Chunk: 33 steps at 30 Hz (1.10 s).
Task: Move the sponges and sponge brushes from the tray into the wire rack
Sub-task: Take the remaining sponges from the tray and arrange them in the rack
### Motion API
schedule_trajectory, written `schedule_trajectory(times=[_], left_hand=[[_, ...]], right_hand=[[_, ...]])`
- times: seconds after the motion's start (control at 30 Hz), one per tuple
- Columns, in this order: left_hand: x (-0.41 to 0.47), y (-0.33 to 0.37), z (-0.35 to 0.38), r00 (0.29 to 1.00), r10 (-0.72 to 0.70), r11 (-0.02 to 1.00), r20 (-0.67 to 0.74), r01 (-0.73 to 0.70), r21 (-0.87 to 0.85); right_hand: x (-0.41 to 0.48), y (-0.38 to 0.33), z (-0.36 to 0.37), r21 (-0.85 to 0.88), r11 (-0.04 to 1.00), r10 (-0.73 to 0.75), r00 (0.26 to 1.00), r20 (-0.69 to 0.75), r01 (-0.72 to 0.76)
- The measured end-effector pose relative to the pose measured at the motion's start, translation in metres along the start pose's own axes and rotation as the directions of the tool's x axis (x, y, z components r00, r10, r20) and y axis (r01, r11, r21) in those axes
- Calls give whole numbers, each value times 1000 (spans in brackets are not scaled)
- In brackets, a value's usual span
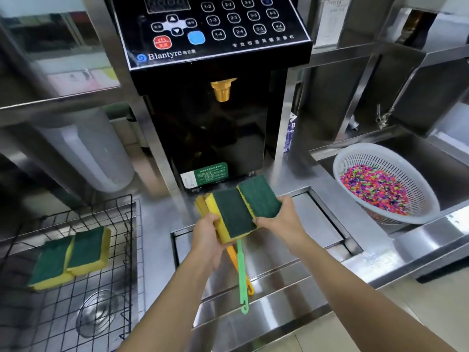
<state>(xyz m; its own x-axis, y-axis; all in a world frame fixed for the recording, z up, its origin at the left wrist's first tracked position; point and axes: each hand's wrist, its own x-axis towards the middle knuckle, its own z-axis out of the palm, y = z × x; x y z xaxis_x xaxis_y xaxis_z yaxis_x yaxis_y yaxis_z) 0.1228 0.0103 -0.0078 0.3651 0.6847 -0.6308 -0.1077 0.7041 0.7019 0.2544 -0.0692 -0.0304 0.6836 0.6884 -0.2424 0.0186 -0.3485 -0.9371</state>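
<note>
Above the steel tray point(327, 219) I hold a bundle of cleaning things. My left hand point(206, 237) grips a yellow sponge with a green scouring face point(233, 214) together with the sponge brushes, whose green handle point(242, 273) and orange handle point(232, 255) hang down below the hand. My right hand point(279, 214) holds a second green-faced sponge point(258, 196) beside the first. Two more green and yellow sponges point(71, 255) lie side by side in the black wire rack point(127, 250) at the left.
A black dispensing machine point(210, 97) stands right behind the tray. A white colander of coloured bits point(380, 181) sits in the sink at the right. The wire rack stands in a sink with a drain point(99, 308). A large pale container point(86, 148) is behind the rack.
</note>
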Motion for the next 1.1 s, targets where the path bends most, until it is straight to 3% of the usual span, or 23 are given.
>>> schedule_trajectory(times=[0.1,0.23,0.33,0.63,0.8,1.0,1.1], left_hand=[[-3,10,-13,996,63,998,-59,-62,16],[-9,18,-36,990,143,981,6,-143,132],[-7,24,-61,983,171,966,-59,-155,208],[-16,53,-160,951,208,978,-227,-208,25],[-31,70,-226,917,215,974,-336,-226,9],[-39,75,-305,856,268,961,-441,-207,181],[-37,73,-327,856,272,939,-441,-134,317]], right_hand=[[-2,-6,17,-61,996,-57,998,39,59],[-6,-14,44,-145,980,-125,989,83,136],[-9,-21,65,-152,971,-162,977,139,183],[-32,-48,150,-50,991,-96,931,351,121],[-53,-57,202,-46,998,-19,907,420,43],[-70,-44,262,-171,985,66,889,453,14],[-78,-47,287,-180,980,166,831,532,-81]])
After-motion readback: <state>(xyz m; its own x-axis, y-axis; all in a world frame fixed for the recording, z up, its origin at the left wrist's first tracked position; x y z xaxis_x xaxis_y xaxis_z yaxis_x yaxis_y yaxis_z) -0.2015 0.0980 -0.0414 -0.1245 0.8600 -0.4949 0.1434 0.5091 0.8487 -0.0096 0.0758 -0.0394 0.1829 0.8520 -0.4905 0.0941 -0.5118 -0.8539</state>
